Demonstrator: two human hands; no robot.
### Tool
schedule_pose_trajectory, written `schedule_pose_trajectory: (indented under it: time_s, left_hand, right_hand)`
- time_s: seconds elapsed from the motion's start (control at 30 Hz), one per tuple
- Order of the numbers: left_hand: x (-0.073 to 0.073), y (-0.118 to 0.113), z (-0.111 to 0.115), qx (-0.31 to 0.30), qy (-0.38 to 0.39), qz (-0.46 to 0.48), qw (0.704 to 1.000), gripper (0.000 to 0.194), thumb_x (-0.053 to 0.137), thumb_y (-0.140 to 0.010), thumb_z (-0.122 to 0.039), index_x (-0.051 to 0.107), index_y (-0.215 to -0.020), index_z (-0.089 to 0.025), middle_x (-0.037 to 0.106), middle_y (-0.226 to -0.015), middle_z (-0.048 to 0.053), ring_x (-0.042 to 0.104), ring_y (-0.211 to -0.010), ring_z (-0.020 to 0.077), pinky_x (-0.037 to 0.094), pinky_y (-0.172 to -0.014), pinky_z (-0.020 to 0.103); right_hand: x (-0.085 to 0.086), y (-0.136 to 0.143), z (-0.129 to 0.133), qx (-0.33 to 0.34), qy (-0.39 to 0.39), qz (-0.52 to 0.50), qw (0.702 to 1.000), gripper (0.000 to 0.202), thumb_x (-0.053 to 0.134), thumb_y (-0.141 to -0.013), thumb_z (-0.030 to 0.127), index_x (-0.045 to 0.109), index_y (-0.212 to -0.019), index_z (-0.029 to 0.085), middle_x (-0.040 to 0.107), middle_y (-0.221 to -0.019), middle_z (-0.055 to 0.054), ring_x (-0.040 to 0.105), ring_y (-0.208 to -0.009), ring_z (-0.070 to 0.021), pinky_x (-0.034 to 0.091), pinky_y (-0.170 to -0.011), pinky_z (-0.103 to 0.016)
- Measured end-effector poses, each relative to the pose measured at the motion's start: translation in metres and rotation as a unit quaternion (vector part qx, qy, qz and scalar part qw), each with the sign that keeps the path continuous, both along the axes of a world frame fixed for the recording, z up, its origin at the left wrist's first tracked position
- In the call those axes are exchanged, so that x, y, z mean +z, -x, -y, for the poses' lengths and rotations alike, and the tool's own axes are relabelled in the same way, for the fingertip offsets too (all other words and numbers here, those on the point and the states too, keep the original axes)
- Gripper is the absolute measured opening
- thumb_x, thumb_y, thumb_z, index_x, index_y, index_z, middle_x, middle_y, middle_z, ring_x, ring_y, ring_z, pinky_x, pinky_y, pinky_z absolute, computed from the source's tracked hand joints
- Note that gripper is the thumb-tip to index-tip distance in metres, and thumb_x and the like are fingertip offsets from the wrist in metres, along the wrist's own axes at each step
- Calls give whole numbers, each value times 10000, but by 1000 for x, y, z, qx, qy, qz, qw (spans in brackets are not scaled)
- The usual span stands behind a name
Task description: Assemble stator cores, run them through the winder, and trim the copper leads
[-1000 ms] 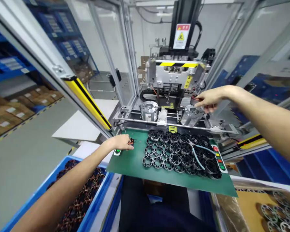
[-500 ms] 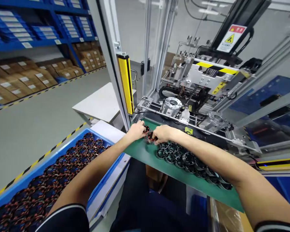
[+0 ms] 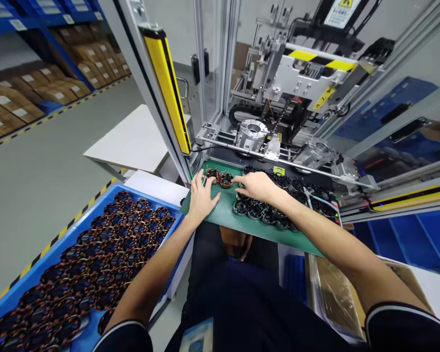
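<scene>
Two copper-wound stator rings sit side by side on the green mat (image 3: pixel 223 208). My left hand (image 3: pixel 201 198) is spread wide beside the left stator (image 3: pixel 211 176), its fingertips close to the ring's left edge and its thumb apart from it. At the right stator (image 3: pixel 226 180), the extended fingertips of my right hand (image 3: pixel 259 187) reach the right rim; I cannot tell whether they touch it. Right of these stands a group of black ring cores (image 3: pixel 254 210) without visible copper, partly covered by my right hand and forearm.
A blue tray (image 3: pixel 90 215) filled with copper-wound stators lies at the left. Behind the mat, a machine carries a round metal fixture (image 3: pixel 253 131) and a front rail. A yellow light-curtain post (image 3: pixel 167 90) rises at left. Blue-handled pliers (image 3: pixel 320 199) lie on the right-hand cores.
My left fingers have spread and come off the left stator. My right fingers have drawn back from inside the right stator to its edge. The head view has shifted, showing more of the mat.
</scene>
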State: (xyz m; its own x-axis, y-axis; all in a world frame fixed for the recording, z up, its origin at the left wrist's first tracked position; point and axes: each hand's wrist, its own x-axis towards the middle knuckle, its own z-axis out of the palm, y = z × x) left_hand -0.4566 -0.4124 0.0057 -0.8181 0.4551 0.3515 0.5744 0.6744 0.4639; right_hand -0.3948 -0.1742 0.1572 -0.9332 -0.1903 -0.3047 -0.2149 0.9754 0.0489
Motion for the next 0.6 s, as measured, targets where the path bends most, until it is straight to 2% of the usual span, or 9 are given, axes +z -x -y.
schedule_pose_trajectory:
  time_s: [0.1,0.17,0.23,0.33,0.4,0.5,0.6]
  left_hand:
    - [-10,-42,4,-31,-52,-2,998,445,817,-1076,-346,707,-1496,-245,513,-1730,243,519,-1642,456,519,-1357,705]
    - [-18,-65,-1,-69,-69,11,995,430,873,-1048,-371,746,-1450,-288,571,-1666,189,586,-1567,403,590,-1306,625]
    - [-25,-79,-12,-101,-73,29,992,450,922,-1016,-379,775,-1436,-311,567,-1674,167,586,-1555,386,611,-1287,584]
    - [-27,-84,-30,-119,-65,61,989,363,915,-1023,-376,825,-1368,-308,541,-1706,166,531,-1592,411,573,-1323,622]
    - [-24,-82,-38,-115,-59,80,988,285,889,-1041,-372,844,-1311,-292,538,-1716,175,491,-1620,433,532,-1352,657]
    - [-17,-81,-43,-105,-64,107,987,189,880,-1041,-366,843,-1203,-274,567,-1717,173,474,-1640,434,504,-1373,647]
    - [-10,-87,-39,-83,-105,129,983,154,864,-1046,-383,772,-1049,-259,645,-1633,155,544,-1583,401,517,-1355,602]
  right_hand:
    - [-3,-70,-19,-33,23,-41,998,379,598,-1256,438,780,-1498,210,840,-1223,-107,810,-1118,-242,627,-991,-382]
    - [-17,-108,-24,-53,24,-55,997,347,645,-1228,405,821,-1434,188,835,-1160,-131,793,-1134,-270,585,-982,-384]
    - [-37,-132,-23,-65,24,-61,996,319,732,-1176,379,824,-1397,169,819,-1190,-138,763,-1199,-302,570,-1036,-422]
    - [-64,-138,-15,-80,37,-69,994,279,773,-1147,377,795,-1335,173,783,-1316,-110,720,-1292,-305,567,-1154,-496]
    - [-74,-132,-13,-92,54,-76,991,240,776,-1146,377,783,-1278,176,762,-1374,-96,700,-1338,-302,558,-1212,-537]
    - [-75,-124,-14,-95,102,-82,987,145,760,-1134,285,807,-1178,154,753,-1377,-142,658,-1379,-337,525,-1235,-566]
    - [-59,-128,-20,-88,171,-98,976,123,741,-1115,229,834,-1126,149,710,-1483,-245,580,-1447,-419,486,-1241,-633]
